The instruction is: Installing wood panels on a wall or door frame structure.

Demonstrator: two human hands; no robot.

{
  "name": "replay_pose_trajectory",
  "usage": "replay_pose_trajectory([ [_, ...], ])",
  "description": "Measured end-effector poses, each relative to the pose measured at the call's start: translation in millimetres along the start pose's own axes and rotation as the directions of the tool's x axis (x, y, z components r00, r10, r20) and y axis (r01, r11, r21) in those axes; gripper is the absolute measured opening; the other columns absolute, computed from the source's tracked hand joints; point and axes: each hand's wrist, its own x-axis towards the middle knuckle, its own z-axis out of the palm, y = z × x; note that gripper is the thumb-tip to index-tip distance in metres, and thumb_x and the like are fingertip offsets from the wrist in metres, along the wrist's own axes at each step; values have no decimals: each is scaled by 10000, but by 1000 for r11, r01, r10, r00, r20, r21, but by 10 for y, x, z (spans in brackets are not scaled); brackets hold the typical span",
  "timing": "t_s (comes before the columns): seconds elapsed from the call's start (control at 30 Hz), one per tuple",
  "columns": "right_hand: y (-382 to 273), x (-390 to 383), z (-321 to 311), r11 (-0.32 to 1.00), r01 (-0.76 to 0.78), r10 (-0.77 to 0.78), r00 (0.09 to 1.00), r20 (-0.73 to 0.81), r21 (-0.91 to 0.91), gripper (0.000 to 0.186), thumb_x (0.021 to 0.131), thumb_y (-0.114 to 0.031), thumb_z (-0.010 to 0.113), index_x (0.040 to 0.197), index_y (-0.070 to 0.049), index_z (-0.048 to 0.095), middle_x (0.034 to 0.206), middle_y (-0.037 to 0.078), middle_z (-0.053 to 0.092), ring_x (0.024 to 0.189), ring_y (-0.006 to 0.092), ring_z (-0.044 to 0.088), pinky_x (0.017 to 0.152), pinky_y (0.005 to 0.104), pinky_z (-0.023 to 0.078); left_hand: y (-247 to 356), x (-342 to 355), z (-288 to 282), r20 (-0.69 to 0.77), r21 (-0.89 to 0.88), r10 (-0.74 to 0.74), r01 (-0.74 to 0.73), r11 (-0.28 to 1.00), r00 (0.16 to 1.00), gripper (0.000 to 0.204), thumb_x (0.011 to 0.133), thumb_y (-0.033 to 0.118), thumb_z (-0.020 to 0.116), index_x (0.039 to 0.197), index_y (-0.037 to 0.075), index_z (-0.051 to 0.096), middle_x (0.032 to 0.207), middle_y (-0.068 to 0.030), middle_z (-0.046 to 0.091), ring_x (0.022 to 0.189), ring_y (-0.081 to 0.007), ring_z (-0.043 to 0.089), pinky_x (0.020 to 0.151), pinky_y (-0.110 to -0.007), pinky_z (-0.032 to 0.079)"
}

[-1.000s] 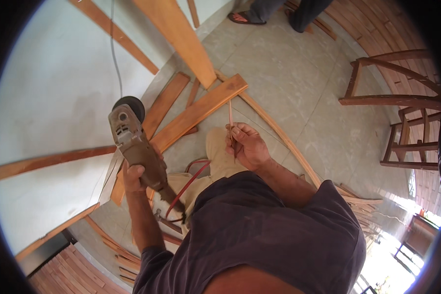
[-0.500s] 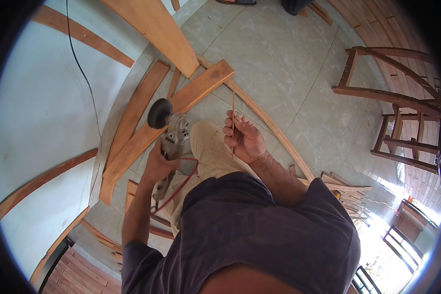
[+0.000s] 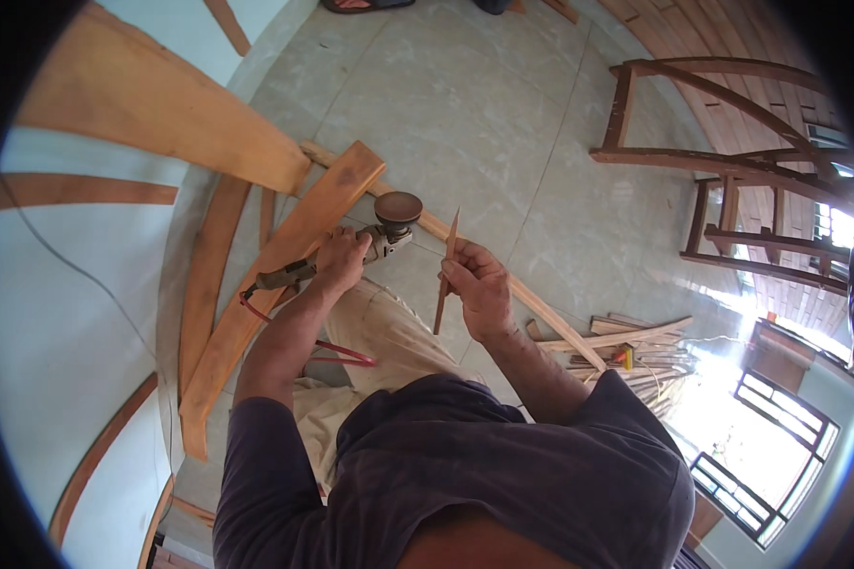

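My left hand (image 3: 340, 260) is closed around the body of an angle grinder (image 3: 381, 245), just over my left thigh. Its round, cup-like disc (image 3: 398, 209) points up and away, close to a thin wooden strip (image 3: 453, 237). That strip tapers to a point at its far end. My right hand (image 3: 482, 288) pinches it between thumb and fingers, nearly upright in the picture. A small gap separates disc and strip. From the grinder's rear a red cord (image 3: 343, 358) loops back across my lap. Whether the disc is spinning cannot be made out.
Left of my knees lies a wide plank (image 3: 226, 353), with a broad board (image 3: 166, 114) beyond it. A long batten (image 3: 550, 321) crosses the tiled floor. Wood scraps (image 3: 636, 356) are heaped at right, and dark wooden frames (image 3: 702, 161) stand farther off. A pale wall (image 3: 76, 284) borders the left.
My left hand has brought the grinder rightward and turned it, so the disc is now nearer the strip. The strip has turned to show its flat side. The whole view has shifted.
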Motion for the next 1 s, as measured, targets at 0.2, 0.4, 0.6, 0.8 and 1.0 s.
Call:
replay_pose_trajectory([
  [0.2,-107,187,40,996,3,-5,999,32,85,116,921,-48,628,1027,-18,593,874,61,648,719,121,598,664,283,513,136,178,215,-110,4,26,-25,1000,994,194,846,139,627,1040,134,638,1007,-105,587,1040,-292,571,861,-471,456],
  [0.4,-295,273,439,976,3,-36,989,146,218,96,936,-32,592,1027,-25,562,894,101,673,753,156,645,693,302,546,33,96,444,-180,-128,-6,-18,992,984,225,848,170,633,1071,183,652,1012,-99,576,1030,-284,564,840,-472,454],
  [0.6,-382,377,660,969,74,-117,977,176,236,104,952,-53,558,1052,-25,555,956,148,681,768,208,679,738,339,585,-41,233,538,-70,-109,164,-171,979,984,262,893,245,618,1148,188,631,987,-90,564,1055,-277,556,884,-469,458],
  [0.8,-476,370,1084,964,64,-122,969,216,259,108,977,-98,527,1067,-38,536,977,144,654,862,220,668,763,364,577,-162,530,893,-204,-880,-105,-135,456,973,298,908,194,525,1134,34,636,1146,-187,625,1052,-345,606,922,-444,462],
  [1.0,-171,384,1629,962,227,-263,918,296,148,75,964,-128,590,982,-66,552,873,88,631,774,195,647,639,337,568,-166,77,964,-192,-473,169,-242,847,967,167,734,164,635,875,81,671,985,-153,623,985,-304,593,862,-426,472],
])
